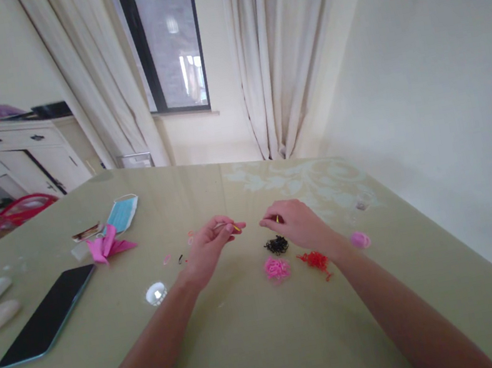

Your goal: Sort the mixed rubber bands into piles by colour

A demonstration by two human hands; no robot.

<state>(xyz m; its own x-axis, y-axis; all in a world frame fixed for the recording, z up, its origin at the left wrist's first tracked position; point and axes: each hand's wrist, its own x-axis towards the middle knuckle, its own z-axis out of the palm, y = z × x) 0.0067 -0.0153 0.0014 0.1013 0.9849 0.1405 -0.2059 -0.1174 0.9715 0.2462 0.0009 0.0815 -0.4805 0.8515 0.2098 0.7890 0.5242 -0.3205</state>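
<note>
My left hand (211,244) is held over the middle of the table, thumb and fingers pinched on a tiny yellow band (237,228). Facing it across a small gap, my right hand (298,222) pinches another bit of yellow band (277,219). Whether the two yellow bits join cannot be seen. Just below my right hand lies a pile of black rubber bands (276,245). Nearer to me are a pile of pink rubber bands (277,268) and, under my right wrist, a pile of red rubber bands (316,262). A few loose bands (167,259) lie left of my left hand.
To the left are a round white lid-like object (156,293), a dark tablet (50,313), a pink folded paper shape (108,246) and a blue face mask (122,214). A purple bundle (360,240) sits right of my right arm. A wall (461,108) borders the table's right side.
</note>
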